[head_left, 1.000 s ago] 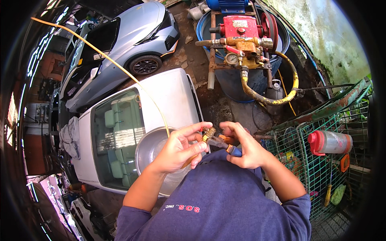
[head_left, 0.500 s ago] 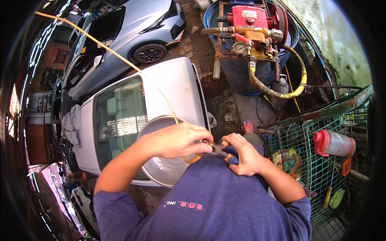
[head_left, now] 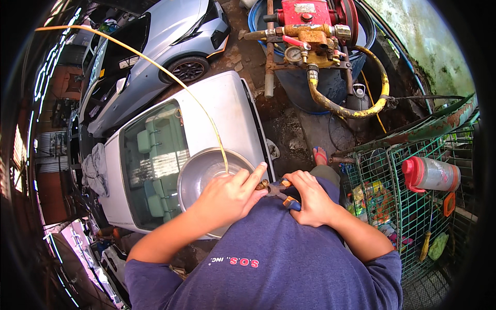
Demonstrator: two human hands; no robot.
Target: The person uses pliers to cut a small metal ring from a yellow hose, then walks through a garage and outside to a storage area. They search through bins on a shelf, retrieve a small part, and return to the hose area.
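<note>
In front of my shirt, my right hand [head_left: 312, 200] is closed round the blue-and-orange handles of a pair of pliers [head_left: 277, 191]. At the pliers' jaws sits a small brass fitting [head_left: 263, 184]. My left hand [head_left: 230, 199] holds the fitting from the other side, thumb close against it and index finger raised off it. The remaining left fingers curl under and are partly hidden. A thin yellow hose [head_left: 206, 111] comes down from the upper left and disappears behind my left hand. Behind that hand is a round metal basin [head_left: 192, 170].
A white car [head_left: 212, 111] stands ahead left, a grey car [head_left: 170, 36] beyond it. Ahead right, a red pump [head_left: 305, 13] with a gauge and thick yellow hose [head_left: 385, 77] sits over a dark blue drum [head_left: 310, 90]. At right, a green wire cage [head_left: 413, 212] bears a red-lidded bottle [head_left: 431, 174].
My left hand has turned and lowered; its index finger now points up off the fitting, and more of the basin shows. My right hand keeps its grip on the pliers. The view has shifted slightly.
</note>
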